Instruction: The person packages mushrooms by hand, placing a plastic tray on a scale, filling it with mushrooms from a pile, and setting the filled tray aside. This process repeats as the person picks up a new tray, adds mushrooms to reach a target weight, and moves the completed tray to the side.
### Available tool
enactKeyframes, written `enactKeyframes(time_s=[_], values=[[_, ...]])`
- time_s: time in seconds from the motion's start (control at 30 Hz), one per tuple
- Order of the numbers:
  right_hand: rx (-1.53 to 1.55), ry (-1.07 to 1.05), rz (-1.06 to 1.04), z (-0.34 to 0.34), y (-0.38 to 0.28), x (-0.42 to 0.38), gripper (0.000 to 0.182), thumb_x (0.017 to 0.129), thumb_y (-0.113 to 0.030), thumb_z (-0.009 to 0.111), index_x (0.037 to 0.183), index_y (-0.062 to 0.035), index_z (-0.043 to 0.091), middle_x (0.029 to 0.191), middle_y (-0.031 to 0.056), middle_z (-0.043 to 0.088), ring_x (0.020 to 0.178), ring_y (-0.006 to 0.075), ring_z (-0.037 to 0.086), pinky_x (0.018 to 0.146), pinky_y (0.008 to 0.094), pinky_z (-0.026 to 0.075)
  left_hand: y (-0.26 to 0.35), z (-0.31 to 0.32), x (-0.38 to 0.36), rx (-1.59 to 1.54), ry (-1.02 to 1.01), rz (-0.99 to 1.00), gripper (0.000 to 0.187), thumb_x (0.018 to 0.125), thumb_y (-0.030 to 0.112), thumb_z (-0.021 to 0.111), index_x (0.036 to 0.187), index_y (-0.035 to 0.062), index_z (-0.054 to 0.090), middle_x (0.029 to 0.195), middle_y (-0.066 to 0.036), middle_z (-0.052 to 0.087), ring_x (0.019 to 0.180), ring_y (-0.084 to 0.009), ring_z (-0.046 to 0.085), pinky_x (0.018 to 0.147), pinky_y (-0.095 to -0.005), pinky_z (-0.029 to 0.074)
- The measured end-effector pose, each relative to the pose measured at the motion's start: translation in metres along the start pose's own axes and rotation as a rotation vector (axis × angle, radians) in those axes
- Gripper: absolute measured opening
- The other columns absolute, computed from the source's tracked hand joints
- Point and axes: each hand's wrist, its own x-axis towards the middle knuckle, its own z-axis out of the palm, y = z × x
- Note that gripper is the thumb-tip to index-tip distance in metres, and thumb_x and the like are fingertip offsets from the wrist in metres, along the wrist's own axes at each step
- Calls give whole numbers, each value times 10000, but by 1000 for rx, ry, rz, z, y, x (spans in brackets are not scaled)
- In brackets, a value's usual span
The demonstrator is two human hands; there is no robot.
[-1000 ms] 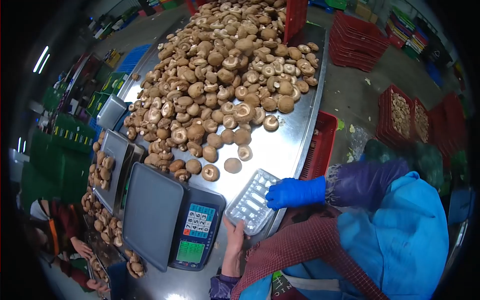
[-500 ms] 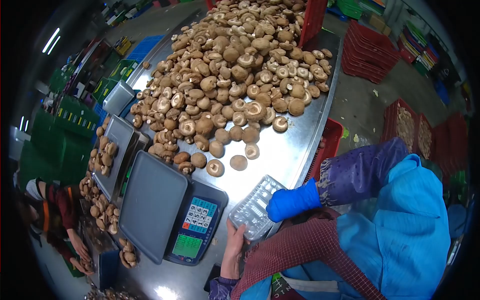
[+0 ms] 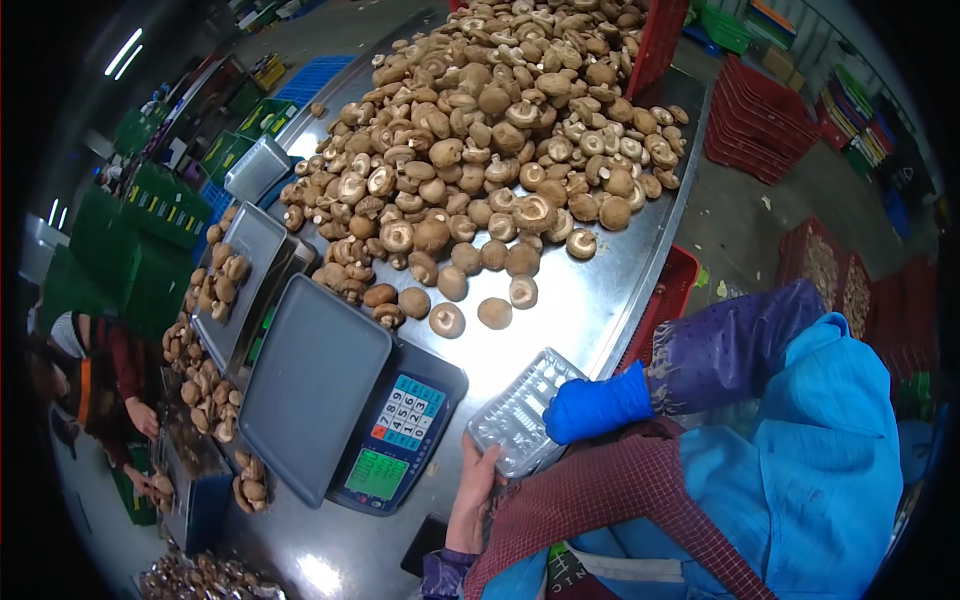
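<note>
Okay, clear plastic tray with a ribbed base (image 3: 518,412) is at the near edge of the shiny steel table (image 3: 465,375), between both hands. Left hand, bare (image 3: 474,487), grasps it at the lower-left corner, thumb up on the rim. Right hand, in a blue glove (image 3: 598,403), is balled with fingers curled against the tray's right side; fingertips are hidden, so can't tell if it pinches the rim or just presses. Also can't tell if the tray touches the steel. Left of the tray: dark blue digital scale (image 3: 405,440) with a grey flat pan (image 3: 318,390), white-and-blue keypad, green-lit display. Black flat object (image 3: 425,545) lies just left of the bare hand's wrist, partly cut off by the sleeve. Big heap of brown mushrooms (image 3: 480,150) covers the far part of the table; a few loose ones sit at its near fringe, between heap and tray. Second scale with a metal pan (image 3: 243,275) is beyond the first, mushrooms on it. Red plastic crate (image 3: 672,300) is below the table's right edge. Co-worker's hands (image 3: 143,418) are at far left, well apart, one touching mushrooms.
</note>
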Motion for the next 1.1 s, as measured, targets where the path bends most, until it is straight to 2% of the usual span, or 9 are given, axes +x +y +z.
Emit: enactKeyframes(time_s=[0.2, 0.27, 0.3, 0.37, 0.5, 0.6, 0.83, 0.9, 1.1], values=[[16, 40, 7, 1, -1, 0, 74, 669, -112, 582, 718, -63, 607, 739, 90, 596, 673, 262, 621, 546, 351, 502, -3, 0, -1, -13, 13, 11, 543, 834, 107, 451, 1309, 81, 189, 971, -116, 511, 569, -103, 517, 389, -184, 386], [13, 211, 4, 8, 0, 0, 54, 626, -140, 571, 611, -95, 596, 619, 88, 571, 559, 260, 588, 453, 356, 464, -4, 0, -2, -19, 16, 21, 539, 841, 121, 456, 1309, 82, 191, 972, -114, 510, 567, -100, 514, 389, -185, 384], [13, 209, 3, 2, -2, 1, 54, 626, -140, 571, 611, -95, 596, 619, 88, 571, 559, 260, 588, 453, 356, 464, -1, 1, -5, -40, 20, 6, 532, 857, 159, 452, 1312, 84, 188, 961, -107, 514, 563, -94, 508, 390, -182, 377], [33, -2, 69, -12, -5, 1, 85, 679, -117, 570, 721, -57, 613, 741, 98, 602, 679, 270, 625, 555, 350, 506, 0, 3, -6, -66, 29, -12, 527, 872, 197, 449, 1315, 85, 185, 950, -100, 517, 558, -88, 502, 392, -180, 371], [53, 7, 36, -9, -4, 0, 89, 680, -114, 568, 720, -50, 613, 741, 106, 607, 687, 272, 629, 562, 352, 509, 1, 4, -8, -122, 43, -30, 521, 902, 279, 404, 1328, 88, 173, 917, -81, 526, 545, -77, 484, 400, -171, 350], [-40, 141, 7, 0, -1, 0, 56, 654, -136, 554, 665, -105, 600, 666, 87, 578, 615, 261, 597, 517, 349, 474, 2, 4, -10, -98, 58, -27, 519, 907, 288, 390, 1332, 85, 172, 941, -82, 520, 552, -81, 483, 408, -174, 346], [-34, 67, 45, -10, -2, 5, 68, 670, -135, 554, 663, -106, 616, 649, 88, 577, 620, 267, 602, 525, 355, 480, -5, 2, -7, -104, 52, -7, 546, 902, 328, 391, 1339, 85, 171, 980, -83, 509, 608, -95, 486, 432, -186, 342], [6, -61, 72, -24, -2, 6, 90, 694, -103, 564, 721, -42, 623, 692, 123, 609, 649, 276, 629, 559, 348, 514, -1, 3, -10, -111, 39, -28, 541, 903, 333, 388, 1339, 92, 177, 990, -83, 504, 619, -91, 479, 436, -187, 334], [16, -125, 71, -30, -1, 7, 91, 696, -101, 562, 729, -44, 625, 696, 129, 610, 653, 280, 628, 562, 354, 518, -7, 0, -7, -62, 46, -34, 572, 892, 394, 379, 1343, 107, 174, 1040, -86, 484, 681, -104, 486, 466, -200, 344]])
